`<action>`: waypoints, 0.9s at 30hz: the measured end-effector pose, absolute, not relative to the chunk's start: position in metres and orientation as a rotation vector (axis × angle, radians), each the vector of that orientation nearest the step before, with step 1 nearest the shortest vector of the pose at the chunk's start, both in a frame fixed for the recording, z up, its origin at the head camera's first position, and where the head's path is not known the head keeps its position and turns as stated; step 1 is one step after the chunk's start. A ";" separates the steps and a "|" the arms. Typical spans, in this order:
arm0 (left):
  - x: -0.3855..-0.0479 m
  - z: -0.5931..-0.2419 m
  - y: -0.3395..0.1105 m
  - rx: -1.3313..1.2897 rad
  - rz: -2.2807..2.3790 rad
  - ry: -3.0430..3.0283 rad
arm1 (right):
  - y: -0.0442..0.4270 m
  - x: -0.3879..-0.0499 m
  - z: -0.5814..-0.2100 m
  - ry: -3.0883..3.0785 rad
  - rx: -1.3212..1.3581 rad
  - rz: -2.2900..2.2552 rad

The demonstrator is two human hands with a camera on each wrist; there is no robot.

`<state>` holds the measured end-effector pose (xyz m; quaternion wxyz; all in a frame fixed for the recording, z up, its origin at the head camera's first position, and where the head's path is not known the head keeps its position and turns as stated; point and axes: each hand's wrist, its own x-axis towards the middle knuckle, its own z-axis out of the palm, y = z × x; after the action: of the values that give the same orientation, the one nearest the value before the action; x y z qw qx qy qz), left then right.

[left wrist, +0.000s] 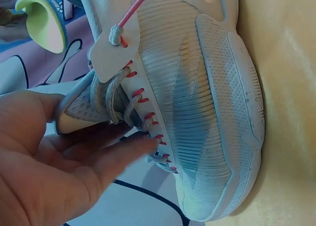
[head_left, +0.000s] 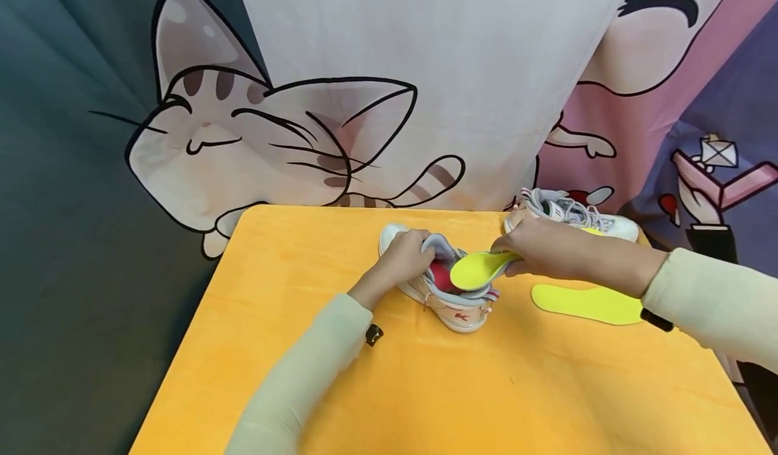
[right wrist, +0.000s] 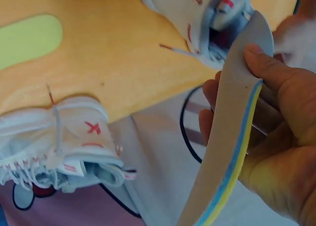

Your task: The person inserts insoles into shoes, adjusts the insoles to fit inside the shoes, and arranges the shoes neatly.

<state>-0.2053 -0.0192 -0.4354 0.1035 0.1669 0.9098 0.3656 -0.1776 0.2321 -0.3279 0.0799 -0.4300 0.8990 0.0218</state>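
A pale shoe (head_left: 458, 313) with a red inside stands on the table, its opening facing up. My left hand (head_left: 406, 258) grips the shoe's tongue; in the left wrist view the thumb and fingers of that hand (left wrist: 64, 162) pinch the tongue (left wrist: 81, 105) beside the laces. My right hand (head_left: 531, 246) holds a yellow insole (head_left: 477, 271) over the shoe's opening. From the right wrist view, the right hand (right wrist: 281, 112) has its thumb on the insole's grey underside (right wrist: 227, 107), fingers behind it.
Another white shoe (head_left: 614, 227) lies at the table's back right, partly behind my right forearm. A second yellow insole (head_left: 583, 303) lies flat on the yellow table (head_left: 486, 401), below that forearm. Printed curtains (head_left: 474, 50) hang behind the table.
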 end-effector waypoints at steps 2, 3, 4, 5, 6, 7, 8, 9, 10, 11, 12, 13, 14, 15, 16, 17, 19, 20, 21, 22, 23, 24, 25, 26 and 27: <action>-0.206 -0.437 -0.019 0.498 1.110 2.663 | 0.229 -0.177 -0.329 2.666 -1.218 0.016; -0.206 -0.437 -0.019 0.499 1.129 2.656 | 0.228 -0.176 -0.329 2.659 -1.190 -0.003; -0.206 -0.438 -0.019 0.497 1.145 2.652 | 0.227 -0.176 -0.330 2.661 -1.175 -0.012; -0.206 -0.438 -0.019 0.491 1.158 2.651 | 0.226 -0.176 -0.331 2.667 -1.176 -0.013; -0.206 -0.438 -0.019 0.480 1.177 2.645 | 0.225 -0.176 -0.332 2.677 -1.192 0.006; -0.205 -0.439 -0.019 0.469 1.191 2.644 | 0.224 -0.177 -0.333 2.688 -1.219 0.023; -0.205 -0.439 -0.019 0.456 1.208 2.641 | 0.223 -0.178 -0.334 2.699 -1.250 0.036; -0.205 -0.440 -0.019 0.440 1.221 2.638 | 0.222 -0.178 -0.334 2.709 -1.284 0.056; -0.204 -0.440 -0.019 0.421 1.238 2.634 | 0.222 -0.180 -0.335 2.715 -1.310 0.067; -0.203 -0.440 -0.019 0.402 1.256 2.631 | 0.221 -0.181 -0.335 2.714 -1.333 0.070; -0.202 -0.440 -0.019 0.382 1.277 2.625 | 0.220 -0.183 -0.334 2.711 -1.345 0.072; -0.201 -0.439 -0.019 0.365 1.292 2.626 | 0.219 -0.185 -0.334 2.707 -1.350 0.063; -0.200 -0.439 -0.018 0.349 1.309 2.624 | 0.219 -0.187 -0.333 2.700 -1.345 0.054; -0.199 -0.438 -0.018 0.335 1.325 2.623 | 0.218 -0.188 -0.332 2.689 -1.333 0.045; -0.197 -0.438 -0.018 0.319 1.341 2.621 | 0.218 -0.190 -0.331 2.676 -1.314 0.034; -0.196 -0.437 -0.018 0.300 1.350 2.625 | 0.217 -0.192 -0.330 2.665 -1.298 0.026; -0.193 -0.435 -0.017 0.252 1.382 2.616 | 0.217 -0.194 -0.328 2.646 -1.273 0.011; -0.192 -0.435 -0.017 0.230 1.396 2.614 | 0.216 -0.195 -0.328 2.637 -1.261 0.007; -0.191 -0.435 -0.016 0.208 1.417 2.609 | 0.216 -0.196 -0.327 2.631 -1.258 0.007; -0.190 -0.436 -0.016 0.191 1.439 2.610 | 0.216 -0.196 -0.327 2.628 -1.250 0.003; -0.189 -0.437 -0.015 0.179 1.460 2.617 | 0.216 -0.196 -0.328 2.629 -1.251 0.003; -0.187 -0.438 -0.014 0.168 1.489 2.611 | 0.216 -0.197 -0.330 2.631 -1.259 0.009; -0.186 -0.440 -0.013 0.165 1.511 2.611 | 0.216 -0.197 -0.332 2.636 -1.270 0.018; -0.186 -0.442 -0.012 0.171 1.525 2.617 | 0.217 -0.197 -0.334 2.641 -1.280 0.026; -0.185 -0.444 -0.011 0.178 1.536 2.622 | 0.217 -0.197 -0.336 2.648 -1.287 0.031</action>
<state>-0.1845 -0.0107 -0.4437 0.0489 0.0583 0.8603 0.5041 -0.1972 0.2172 -0.3365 0.0985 -0.4351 0.8949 0.0106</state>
